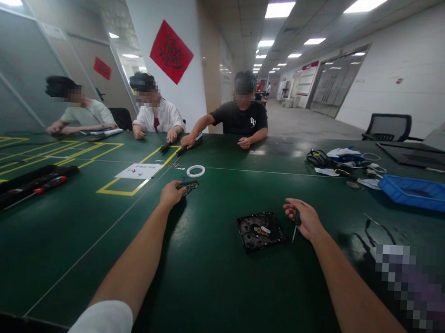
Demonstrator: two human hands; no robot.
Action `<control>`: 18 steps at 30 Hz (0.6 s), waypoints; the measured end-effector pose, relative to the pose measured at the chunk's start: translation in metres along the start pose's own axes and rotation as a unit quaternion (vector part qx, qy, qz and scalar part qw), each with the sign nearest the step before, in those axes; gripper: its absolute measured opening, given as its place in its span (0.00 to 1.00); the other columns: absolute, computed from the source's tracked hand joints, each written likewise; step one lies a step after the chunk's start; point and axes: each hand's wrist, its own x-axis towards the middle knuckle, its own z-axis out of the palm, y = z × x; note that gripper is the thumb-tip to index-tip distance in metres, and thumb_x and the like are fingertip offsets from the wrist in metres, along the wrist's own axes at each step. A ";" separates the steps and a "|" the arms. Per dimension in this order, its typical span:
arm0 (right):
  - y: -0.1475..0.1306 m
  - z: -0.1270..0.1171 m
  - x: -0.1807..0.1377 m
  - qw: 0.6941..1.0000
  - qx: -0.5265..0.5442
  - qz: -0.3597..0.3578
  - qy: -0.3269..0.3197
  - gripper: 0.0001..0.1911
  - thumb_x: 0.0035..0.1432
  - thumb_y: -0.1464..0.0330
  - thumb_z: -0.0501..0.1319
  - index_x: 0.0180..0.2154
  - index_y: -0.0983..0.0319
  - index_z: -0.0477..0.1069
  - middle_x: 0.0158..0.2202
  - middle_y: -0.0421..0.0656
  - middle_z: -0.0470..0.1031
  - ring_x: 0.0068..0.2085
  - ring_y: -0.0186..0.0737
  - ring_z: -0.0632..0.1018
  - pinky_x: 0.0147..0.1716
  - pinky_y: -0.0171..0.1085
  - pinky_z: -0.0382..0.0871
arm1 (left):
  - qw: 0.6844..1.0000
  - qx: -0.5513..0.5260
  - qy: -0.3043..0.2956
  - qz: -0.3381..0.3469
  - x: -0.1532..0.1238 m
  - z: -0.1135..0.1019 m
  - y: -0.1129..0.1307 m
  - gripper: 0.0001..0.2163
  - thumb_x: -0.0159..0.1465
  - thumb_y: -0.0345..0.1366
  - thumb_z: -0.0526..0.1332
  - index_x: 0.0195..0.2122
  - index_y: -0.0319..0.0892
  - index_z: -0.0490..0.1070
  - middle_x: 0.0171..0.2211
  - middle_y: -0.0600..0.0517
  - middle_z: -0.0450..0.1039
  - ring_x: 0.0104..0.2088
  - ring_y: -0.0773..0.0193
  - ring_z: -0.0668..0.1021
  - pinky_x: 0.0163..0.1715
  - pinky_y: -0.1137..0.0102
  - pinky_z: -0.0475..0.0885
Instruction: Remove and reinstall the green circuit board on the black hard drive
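Observation:
An opened black hard drive [262, 230] lies on the green table [209, 285] in front of me. My right hand [304, 219] is just right of it, fingers closed round a small screwdriver [296, 225] whose tip points down at the table. My left hand [171, 193] is stretched forward, closed on a small dark circuit board [189, 186] that rests on the table. A white ring [196, 171] lies just beyond that board.
Three people sit across the table with dark tools under their hands. A blue tray [418, 192] and a tangle of cables [342, 160] are at the right. A black tool case [23, 186] lies left, a white paper [139, 170] inside yellow tape lines.

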 end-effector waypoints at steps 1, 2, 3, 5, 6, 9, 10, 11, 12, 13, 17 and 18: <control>0.000 0.000 0.000 1.000 0.000 0.000 0.000 0.08 0.57 0.70 0.68 0.40 0.65 0.76 0.31 0.47 0.80 0.26 0.32 0.78 0.19 0.25 0.71 | 1.000 -0.010 -0.003 -0.002 -0.001 0.000 0.001 0.20 0.52 0.40 0.72 0.45 0.41 0.78 0.45 0.40 0.79 0.48 0.47 0.78 0.45 0.62 0.69; -0.001 0.001 -0.001 1.000 0.000 0.000 0.001 0.08 0.57 0.70 0.68 0.40 0.65 0.76 0.31 0.47 0.80 0.25 0.32 0.78 0.19 0.25 0.71 | 1.000 -0.023 -0.005 -0.004 -0.002 0.000 0.002 0.20 0.51 0.40 0.72 0.45 0.41 0.78 0.45 0.40 0.79 0.47 0.47 0.78 0.44 0.63 0.70; -0.001 0.001 -0.001 1.000 0.001 0.001 0.003 0.08 0.57 0.70 0.68 0.40 0.64 0.76 0.31 0.47 0.81 0.25 0.32 0.78 0.19 0.26 0.71 | 0.999 -0.040 -0.007 -0.007 -0.003 0.000 0.003 0.20 0.51 0.40 0.73 0.45 0.41 0.78 0.44 0.41 0.79 0.46 0.48 0.79 0.42 0.64 0.70; -0.003 0.002 -0.002 1.000 0.004 0.003 0.007 0.08 0.56 0.71 0.69 0.40 0.64 0.76 0.30 0.47 0.81 0.25 0.33 0.78 0.19 0.26 0.71 | 0.997 -0.081 -0.015 -0.014 -0.004 -0.003 0.005 0.21 0.52 0.40 0.72 0.47 0.40 0.78 0.41 0.42 0.79 0.41 0.52 0.80 0.37 0.66 0.72; -0.003 0.003 -0.003 1.000 0.006 0.004 0.009 0.08 0.56 0.71 0.69 0.40 0.64 0.76 0.30 0.47 0.81 0.25 0.33 0.78 0.19 0.26 0.71 | 0.994 -0.104 -0.020 -0.018 -0.004 -0.005 0.006 0.22 0.53 0.40 0.71 0.49 0.40 0.77 0.40 0.43 0.79 0.38 0.55 0.80 0.35 0.67 0.72; -0.004 0.003 -0.004 1.000 0.007 0.006 0.009 0.09 0.55 0.71 0.70 0.39 0.64 0.76 0.30 0.47 0.81 0.25 0.33 0.78 0.18 0.26 0.72 | 0.985 -0.165 -0.036 -0.030 -0.002 -0.013 0.005 0.25 0.57 0.41 0.68 0.55 0.39 0.73 0.35 0.46 0.79 0.30 0.62 0.79 0.30 0.70 0.73; -0.004 0.003 -0.004 1.000 0.006 0.005 0.008 0.09 0.55 0.71 0.69 0.39 0.64 0.76 0.30 0.47 0.81 0.25 0.33 0.78 0.19 0.26 0.72 | 0.983 -0.177 -0.036 -0.034 -0.001 -0.017 0.004 0.25 0.57 0.41 0.68 0.55 0.39 0.73 0.35 0.47 0.79 0.30 0.63 0.79 0.29 0.71 0.73; -0.004 0.004 -0.004 1.000 0.005 0.003 0.006 0.08 0.56 0.71 0.69 0.39 0.64 0.76 0.30 0.48 0.81 0.25 0.33 0.78 0.19 0.26 0.72 | 0.982 -0.183 -0.034 -0.038 -0.001 -0.019 0.002 0.25 0.57 0.41 0.68 0.55 0.39 0.73 0.34 0.47 0.79 0.29 0.64 0.79 0.29 0.71 0.73; -0.004 0.004 -0.004 1.000 0.004 0.003 0.005 0.08 0.56 0.71 0.69 0.39 0.64 0.76 0.30 0.48 0.81 0.25 0.33 0.78 0.19 0.26 0.72 | 0.982 -0.184 -0.030 -0.043 0.000 -0.022 0.001 0.24 0.58 0.40 0.68 0.55 0.39 0.73 0.34 0.47 0.79 0.29 0.64 0.79 0.29 0.71 0.73; -0.004 0.004 -0.005 1.000 0.004 0.003 0.005 0.08 0.57 0.71 0.68 0.40 0.65 0.76 0.30 0.47 0.80 0.25 0.33 0.78 0.19 0.26 0.72 | 0.983 -0.178 -0.025 -0.047 0.000 -0.024 -0.001 0.23 0.58 0.40 0.67 0.54 0.39 0.74 0.34 0.47 0.79 0.28 0.64 0.79 0.28 0.71 0.73; -0.005 0.005 -0.005 1.000 0.001 0.005 0.006 0.07 0.57 0.72 0.67 0.40 0.65 0.76 0.30 0.47 0.80 0.25 0.32 0.77 0.19 0.25 0.71 | 0.994 -0.103 0.007 -0.048 0.000 -0.026 -0.008 0.19 0.55 0.37 0.68 0.48 0.38 0.77 0.35 0.43 0.79 0.29 0.59 0.79 0.29 0.67 0.72; -0.005 0.005 -0.006 1.000 0.001 0.004 0.005 0.07 0.57 0.72 0.67 0.40 0.65 0.76 0.30 0.47 0.80 0.25 0.32 0.77 0.19 0.26 0.71 | 0.996 -0.077 0.013 -0.042 0.000 -0.026 -0.009 0.18 0.54 0.36 0.69 0.46 0.38 0.78 0.35 0.42 0.80 0.30 0.57 0.79 0.31 0.66 0.72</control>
